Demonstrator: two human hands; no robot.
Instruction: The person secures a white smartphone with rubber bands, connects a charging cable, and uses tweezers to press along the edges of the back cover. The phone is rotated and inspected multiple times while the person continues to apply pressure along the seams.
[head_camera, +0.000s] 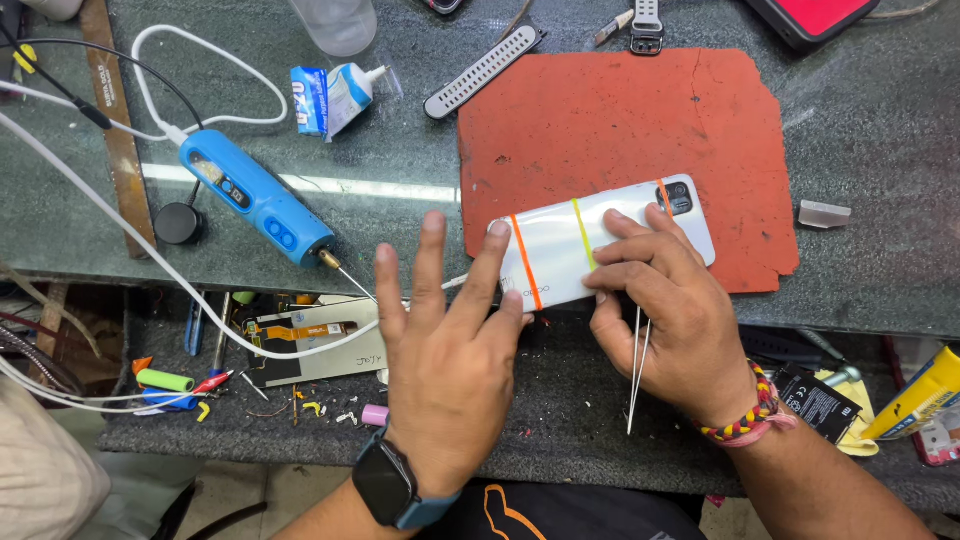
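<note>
Head view: a white phone (600, 240) is laid back-up across the lower left edge of a red mat (640, 120), its camera end toward the mat's middle and its other end overhanging the mat's left edge. It is bound by three rubber bands, orange (526, 262) nearest the overhanging end, yellow-green (583, 232) in the middle and another orange beside the camera, apparently so that the back cover is kept pressed to the body. The right hand (665, 300) is pressed down on the phone, fingers curled over its near edge; a pair of thin tweezers (637, 370) is pinched in that grip, tips pointing away from the mat toward the person. The left hand (450, 330) is held open with fingers spread, only the fingertips touching the phone's overhanging end, nothing being grasped. A smartwatch (385, 482) is worn on that wrist, a braided thread band (750, 410) on the other. Left of the mat, on the dark tabletop (880, 130), a blue corded tool (255, 198) and a glue tube (340, 95) are laid; a grey watch strap (483, 70) lies at the mat's upper left corner. Below the mat's left side, a bare display panel (305, 350) rests on a lower ledge.
</note>
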